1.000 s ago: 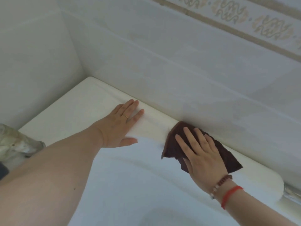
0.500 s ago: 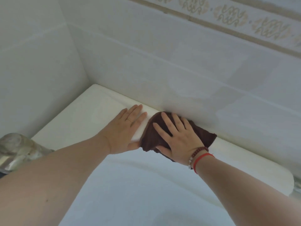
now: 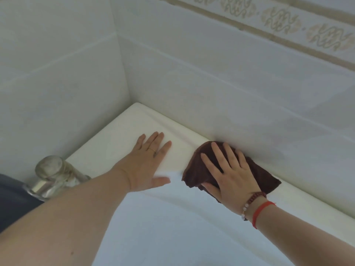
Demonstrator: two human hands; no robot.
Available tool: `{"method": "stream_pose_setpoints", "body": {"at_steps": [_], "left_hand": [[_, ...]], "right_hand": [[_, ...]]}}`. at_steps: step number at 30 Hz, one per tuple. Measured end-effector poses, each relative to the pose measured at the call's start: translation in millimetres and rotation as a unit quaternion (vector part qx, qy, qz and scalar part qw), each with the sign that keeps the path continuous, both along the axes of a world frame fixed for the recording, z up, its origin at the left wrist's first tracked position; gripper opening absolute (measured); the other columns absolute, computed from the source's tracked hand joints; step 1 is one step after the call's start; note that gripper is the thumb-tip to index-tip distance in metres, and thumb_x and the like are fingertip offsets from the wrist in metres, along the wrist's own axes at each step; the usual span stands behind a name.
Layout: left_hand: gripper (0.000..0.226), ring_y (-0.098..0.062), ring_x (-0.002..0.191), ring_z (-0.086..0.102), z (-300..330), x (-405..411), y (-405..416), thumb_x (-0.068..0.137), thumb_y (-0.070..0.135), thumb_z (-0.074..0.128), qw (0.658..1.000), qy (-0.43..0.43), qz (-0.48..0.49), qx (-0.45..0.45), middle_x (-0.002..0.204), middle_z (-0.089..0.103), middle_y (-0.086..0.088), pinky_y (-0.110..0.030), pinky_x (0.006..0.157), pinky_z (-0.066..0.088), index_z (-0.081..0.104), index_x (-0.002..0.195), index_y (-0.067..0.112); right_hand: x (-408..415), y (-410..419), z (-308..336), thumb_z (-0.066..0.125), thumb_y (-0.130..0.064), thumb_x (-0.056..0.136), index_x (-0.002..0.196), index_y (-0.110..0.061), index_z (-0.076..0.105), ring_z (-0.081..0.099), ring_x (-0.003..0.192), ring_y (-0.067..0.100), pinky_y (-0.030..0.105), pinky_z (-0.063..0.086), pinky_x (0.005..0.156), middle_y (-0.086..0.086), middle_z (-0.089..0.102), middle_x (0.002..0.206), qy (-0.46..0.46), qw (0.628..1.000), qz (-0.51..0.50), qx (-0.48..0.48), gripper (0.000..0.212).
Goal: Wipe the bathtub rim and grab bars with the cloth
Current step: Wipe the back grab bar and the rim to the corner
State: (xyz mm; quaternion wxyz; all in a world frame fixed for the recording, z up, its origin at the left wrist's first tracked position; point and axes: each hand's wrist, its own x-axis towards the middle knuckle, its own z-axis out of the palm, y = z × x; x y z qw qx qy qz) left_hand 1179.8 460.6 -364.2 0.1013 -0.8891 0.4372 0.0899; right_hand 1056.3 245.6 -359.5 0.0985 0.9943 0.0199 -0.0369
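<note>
Brown cloth (image 3: 228,170) pinned flat under the spread right hand (image 3: 229,173) on the bathtub rim (image 3: 307,200) against the tiled wall (image 3: 240,104), rim's long axis running toward the corner past the open, empty left hand (image 3: 148,160) braced just beside

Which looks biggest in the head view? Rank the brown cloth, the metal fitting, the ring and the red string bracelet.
1. brown cloth, partly under the right hand
2. metal fitting; nearer the camera, so its margin under the cloth is unsure
3. red string bracelet
4. ring on the left hand
</note>
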Motion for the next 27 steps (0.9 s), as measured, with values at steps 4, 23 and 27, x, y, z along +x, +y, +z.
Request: {"method": "stream_pose_setpoints", "body": {"at_steps": [4, 23, 27], "left_hand": [[0.104, -0.031, 0.143, -0.019, 0.2, 0.1, -0.4, 0.060, 0.070, -0.009, 1.000, 0.007, -0.009, 0.003, 0.154, -0.020, -0.018, -0.045, 0.115, -0.012, -0.020, 0.145, 0.011], [0.090, -0.031, 0.144, -0.016, 10.5, -4.4, -1.4, 0.088, 0.064, 0.027, 1.000, 0.013, -0.013, 0.013, 0.155, -0.016, -0.019, -0.047, 0.117, -0.007, -0.013, 0.147, 0.009], [0.089, -0.031, 0.144, -0.014, 11.7, -4.4, 0.8, 0.089, 0.064, 0.028, 1.000, 0.010, -0.016, -0.001, 0.155, -0.014, -0.019, -0.047, 0.116, -0.007, -0.010, 0.147, 0.008]], "right_hand": [[28.9, 30.5, 4.1, 0.044, -0.059, 0.079, 0.136, -0.011, 0.047, 0.028, 0.131, 0.045, 0.053, 0.012, 0.107, 0.022, 0.037, 0.145, 0.025, 0.999, 0.000, 0.020, 0.074], [53.2, 52.2, 20.5, 0.046, -0.057, 0.088, 0.144, -0.019, -0.025, -0.024, 0.137, 0.042, 0.054, -0.009, 0.111, 0.016, -0.039, 0.146, 0.208, 0.973, -0.072, -0.073, 0.098], [51.6, 51.7, 19.6, 0.045, -0.058, 0.088, 0.145, -0.020, -0.024, -0.022, 0.138, 0.042, 0.053, -0.008, 0.112, 0.017, -0.037, 0.147, 0.181, 0.979, -0.065, -0.066, 0.097]]}}
